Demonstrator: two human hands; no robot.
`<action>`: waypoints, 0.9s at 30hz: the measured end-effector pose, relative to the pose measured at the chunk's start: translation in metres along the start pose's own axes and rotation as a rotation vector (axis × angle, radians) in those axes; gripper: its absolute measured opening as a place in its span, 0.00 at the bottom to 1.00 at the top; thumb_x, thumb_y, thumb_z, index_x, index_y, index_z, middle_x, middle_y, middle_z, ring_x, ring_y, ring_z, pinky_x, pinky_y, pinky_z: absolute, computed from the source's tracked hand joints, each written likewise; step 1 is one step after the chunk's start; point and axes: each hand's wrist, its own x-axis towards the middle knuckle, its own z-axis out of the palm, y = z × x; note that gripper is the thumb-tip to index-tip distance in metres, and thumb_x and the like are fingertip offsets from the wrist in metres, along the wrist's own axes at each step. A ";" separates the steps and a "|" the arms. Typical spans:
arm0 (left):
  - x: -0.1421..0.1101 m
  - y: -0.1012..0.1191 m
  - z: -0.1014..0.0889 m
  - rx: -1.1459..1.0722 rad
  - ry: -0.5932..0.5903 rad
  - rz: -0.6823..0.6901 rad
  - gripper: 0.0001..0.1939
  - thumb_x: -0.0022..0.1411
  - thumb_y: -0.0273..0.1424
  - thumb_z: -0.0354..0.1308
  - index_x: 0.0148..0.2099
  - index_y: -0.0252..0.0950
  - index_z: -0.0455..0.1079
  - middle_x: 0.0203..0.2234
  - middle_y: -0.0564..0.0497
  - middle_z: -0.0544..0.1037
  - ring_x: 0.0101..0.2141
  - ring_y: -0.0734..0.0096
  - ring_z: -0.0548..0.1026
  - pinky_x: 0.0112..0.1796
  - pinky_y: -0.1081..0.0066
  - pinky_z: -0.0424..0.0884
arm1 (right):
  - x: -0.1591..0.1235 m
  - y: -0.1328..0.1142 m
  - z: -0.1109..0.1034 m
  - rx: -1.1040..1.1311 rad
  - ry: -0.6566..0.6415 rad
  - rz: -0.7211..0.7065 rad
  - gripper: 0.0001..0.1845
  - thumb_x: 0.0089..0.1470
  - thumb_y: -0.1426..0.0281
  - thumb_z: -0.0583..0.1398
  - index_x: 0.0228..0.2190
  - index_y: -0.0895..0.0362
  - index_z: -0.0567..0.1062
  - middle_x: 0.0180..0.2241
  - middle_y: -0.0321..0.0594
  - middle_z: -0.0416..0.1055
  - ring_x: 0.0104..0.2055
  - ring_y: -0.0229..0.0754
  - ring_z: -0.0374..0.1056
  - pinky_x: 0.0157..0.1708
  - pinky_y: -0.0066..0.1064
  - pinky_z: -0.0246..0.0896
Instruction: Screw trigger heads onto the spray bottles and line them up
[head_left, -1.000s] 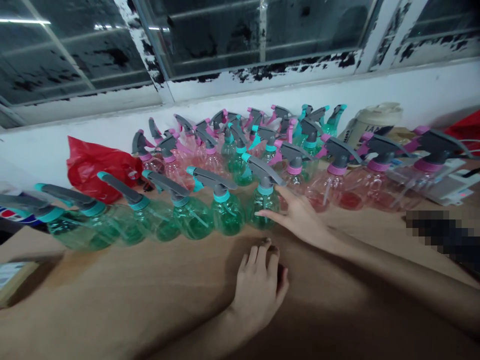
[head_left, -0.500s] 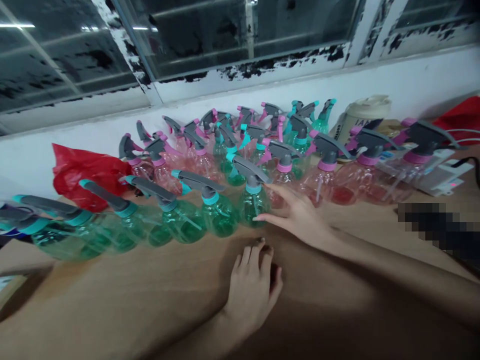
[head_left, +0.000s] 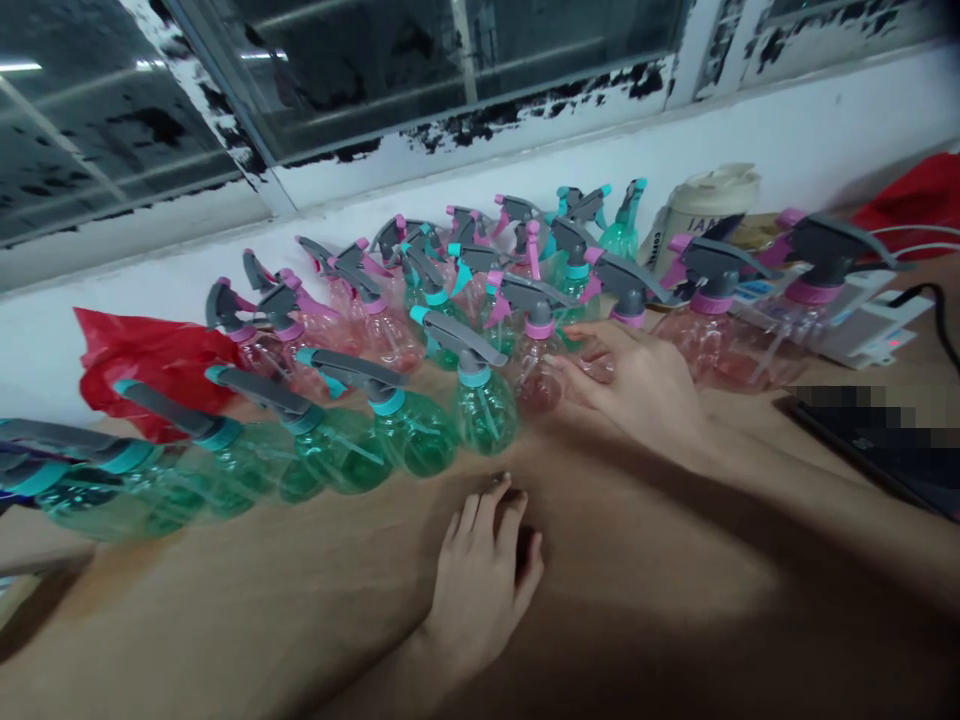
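My right hand [head_left: 637,390] reaches across the brown table [head_left: 675,600] into a row of pink spray bottles. Its fingers are stretched out and spread, open. They lie against the body of one pink bottle [head_left: 600,362], and the fingertips touch the neighbouring pink bottle [head_left: 534,385]. My left hand [head_left: 480,580] rests palm down on the table, fingers loosely apart, holding nothing. It lies just in front of a green spray bottle [head_left: 486,405] with a grey and teal trigger.
Several green bottles [head_left: 330,455] line up to the left and many pink and green ones crowd along the white wall. A red bag [head_left: 142,360] lies at the left, a cream jar [head_left: 705,205] and a white power strip [head_left: 870,325] at the right.
My right hand has moved right, from the green bottle to the pink bottles. The view has shifted right and down. My left hand has stayed on the table.
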 end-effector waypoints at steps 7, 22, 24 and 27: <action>0.000 -0.001 0.000 0.005 0.004 0.013 0.16 0.64 0.29 0.49 0.53 0.35 0.63 0.55 0.41 0.67 0.49 0.55 0.69 0.46 0.56 0.70 | 0.011 -0.003 0.009 0.023 -0.092 0.077 0.31 0.51 0.51 0.58 0.48 0.60 0.69 0.40 0.51 0.76 0.39 0.62 0.73 0.35 0.48 0.66; 0.001 -0.004 0.004 0.014 -0.018 0.090 0.18 0.65 0.28 0.48 0.56 0.31 0.63 0.56 0.41 0.66 0.57 0.56 0.63 0.52 0.54 0.66 | 0.019 -0.012 0.018 -0.077 -0.251 0.066 0.32 0.50 0.52 0.59 0.46 0.66 0.68 0.41 0.59 0.72 0.40 0.63 0.72 0.35 0.48 0.67; 0.002 -0.003 0.003 0.017 -0.024 0.083 0.18 0.65 0.28 0.48 0.56 0.32 0.63 0.56 0.41 0.67 0.57 0.56 0.63 0.51 0.54 0.66 | 0.016 -0.014 0.014 -0.087 -0.261 0.067 0.33 0.50 0.51 0.59 0.46 0.67 0.67 0.43 0.61 0.70 0.42 0.64 0.71 0.36 0.50 0.67; 0.002 -0.002 0.002 0.019 -0.039 0.069 0.18 0.65 0.28 0.48 0.56 0.33 0.64 0.55 0.42 0.68 0.56 0.56 0.64 0.51 0.54 0.66 | 0.011 -0.015 0.012 -0.103 -0.276 0.090 0.36 0.50 0.50 0.58 0.48 0.68 0.66 0.45 0.63 0.68 0.42 0.65 0.70 0.36 0.51 0.66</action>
